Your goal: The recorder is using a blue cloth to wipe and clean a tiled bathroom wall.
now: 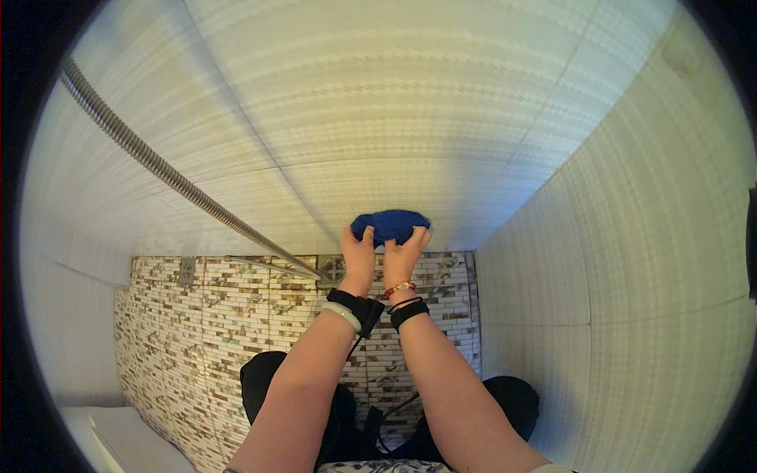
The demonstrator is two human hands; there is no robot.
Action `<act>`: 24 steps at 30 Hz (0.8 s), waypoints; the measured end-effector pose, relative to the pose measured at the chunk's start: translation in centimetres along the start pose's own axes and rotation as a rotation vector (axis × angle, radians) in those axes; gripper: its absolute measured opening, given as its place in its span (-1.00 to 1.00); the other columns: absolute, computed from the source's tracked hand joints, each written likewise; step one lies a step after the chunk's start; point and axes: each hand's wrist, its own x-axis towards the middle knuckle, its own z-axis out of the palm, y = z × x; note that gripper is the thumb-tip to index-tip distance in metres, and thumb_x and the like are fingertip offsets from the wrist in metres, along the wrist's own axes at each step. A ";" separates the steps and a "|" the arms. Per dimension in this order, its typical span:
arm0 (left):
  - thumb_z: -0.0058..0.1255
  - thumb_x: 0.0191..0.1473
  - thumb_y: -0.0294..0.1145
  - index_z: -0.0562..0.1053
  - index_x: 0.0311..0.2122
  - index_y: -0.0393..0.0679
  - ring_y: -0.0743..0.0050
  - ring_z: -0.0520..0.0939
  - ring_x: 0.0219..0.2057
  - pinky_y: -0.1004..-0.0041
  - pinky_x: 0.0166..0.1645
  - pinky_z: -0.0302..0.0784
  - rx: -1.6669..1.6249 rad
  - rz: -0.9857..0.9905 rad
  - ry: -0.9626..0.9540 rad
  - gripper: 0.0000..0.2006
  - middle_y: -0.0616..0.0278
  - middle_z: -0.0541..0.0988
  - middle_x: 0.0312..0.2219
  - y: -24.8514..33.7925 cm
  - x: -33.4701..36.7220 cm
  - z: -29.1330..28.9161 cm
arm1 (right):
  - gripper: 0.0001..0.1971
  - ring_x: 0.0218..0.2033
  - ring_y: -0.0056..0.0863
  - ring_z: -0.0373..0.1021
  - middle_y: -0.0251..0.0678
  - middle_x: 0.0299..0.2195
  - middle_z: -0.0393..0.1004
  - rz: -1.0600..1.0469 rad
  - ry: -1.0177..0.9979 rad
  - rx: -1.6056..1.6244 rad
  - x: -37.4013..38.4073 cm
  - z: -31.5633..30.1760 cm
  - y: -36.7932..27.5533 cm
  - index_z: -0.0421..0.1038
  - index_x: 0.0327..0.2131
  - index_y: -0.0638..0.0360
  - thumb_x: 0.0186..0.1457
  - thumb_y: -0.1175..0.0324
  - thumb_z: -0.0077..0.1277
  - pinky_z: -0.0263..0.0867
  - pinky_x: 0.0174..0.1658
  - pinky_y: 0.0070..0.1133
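Both hands forward, side by side, wrists nearly together. Left hand (359, 257) pinches the left part of a blue cloth (390, 224); right hand (406, 254) pinches its right part. Grip closed on the cloth at both ends, thumbs on the near side, other fingers partly hidden by folds. Cloth bunched, wider than tall, spanning the gap between the hands.

Cloth shows against the lower part of the pale far wall (378, 134), just above the floor edge; whether it touches the wall, cannot tell. Right wall (615, 268) meets the far one at a corner, a little apart from the right hand. More room leftward: mosaic floor (181, 331) runs well out that way.

Ribbed metal hose (169, 175) slants down from upper left, lower end by a square drain (332, 270) just left of the left hand. Second drain cover (187, 271) farther left. Dark-clothed knees (514, 404) flank the forearms; white object (130, 441) at lower left.
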 end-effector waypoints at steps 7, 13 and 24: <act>0.09 -0.04 -0.50 0.28 -0.26 -0.35 0.34 0.48 -0.36 0.40 -0.34 0.46 -0.012 -0.333 0.229 -0.73 0.02 0.44 -0.35 -1.9 1.9 -2.0 | -0.55 -0.14 -0.02 0.23 -0.05 -0.19 0.23 0.081 -0.111 -0.069 -1.0 0.6 1.2 0.19 -0.21 0.22 -0.25 0.64 0.12 0.18 -0.07 -0.32; -0.02 -0.05 -0.54 0.28 -0.26 -0.34 0.09 0.36 -0.20 0.29 -0.08 0.27 0.173 0.138 0.370 -0.78 -0.08 0.32 -0.26 5.2 0.7 0.0 | -0.61 -0.21 -0.15 0.25 -0.13 -0.30 0.28 0.016 -0.084 -0.041 -0.2 0.5 -5.0 0.24 -0.26 0.22 -0.22 0.56 0.15 0.19 -0.11 -0.37; -0.01 0.04 -0.45 0.22 -0.03 -0.29 -0.04 0.23 0.00 0.23 0.09 0.17 0.340 0.765 0.248 -0.61 -0.12 0.11 -0.01 15.2 -3.2 0.7 | -0.70 -0.16 -0.21 0.25 -0.11 -0.23 0.29 -0.347 -0.125 0.286 1.4 -1.4 -14.2 0.30 -0.13 0.23 0.01 0.46 0.02 0.23 -0.13 -0.44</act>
